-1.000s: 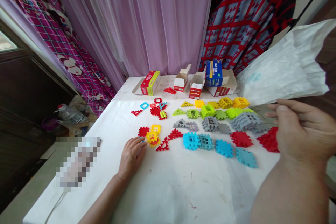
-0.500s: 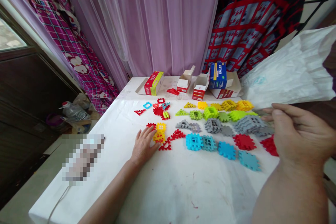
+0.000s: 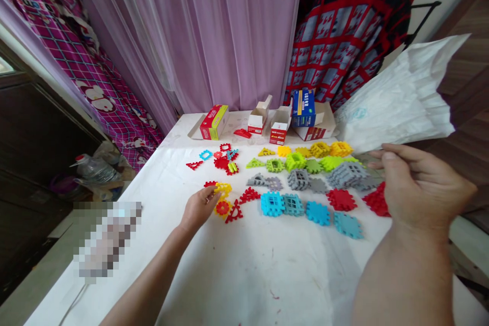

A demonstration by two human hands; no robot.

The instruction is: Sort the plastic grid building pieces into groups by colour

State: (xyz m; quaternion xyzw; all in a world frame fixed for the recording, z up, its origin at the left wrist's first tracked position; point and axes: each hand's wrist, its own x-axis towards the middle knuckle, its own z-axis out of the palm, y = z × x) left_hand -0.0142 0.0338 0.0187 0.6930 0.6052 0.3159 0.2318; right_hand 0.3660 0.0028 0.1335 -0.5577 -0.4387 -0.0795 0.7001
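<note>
My left hand (image 3: 199,208) is closed in a pinch on a yellow window-frame building tile (image 3: 223,191). Just below that tile lie a round red piece (image 3: 222,208) on yellow and a red triangular tile (image 3: 234,212). My right hand (image 3: 420,183), at the right, grips the lower edge of a white plastic bag (image 3: 401,91), its fingertips partly hidden. Beneath this hand lie red tiles (image 3: 378,200). Between the hands, toothed plastic tiles lie grouped by colour: blue (image 3: 272,204), grey (image 3: 346,175), green (image 3: 295,161) and yellow (image 3: 341,148).
Along the back stand a red and yellow-green box (image 3: 214,122), small open cartons (image 3: 280,125) and a blue box (image 3: 303,107). Loose red and blue pieces (image 3: 221,163) lie at the back left. A blurred-out object (image 3: 109,244) with a cord rests near the table's left edge.
My left hand's spread fingers have drawn together and taken hold of the yellow tile. My right hand stays on the bag. The whole view has shifted, moving the scene slightly left.
</note>
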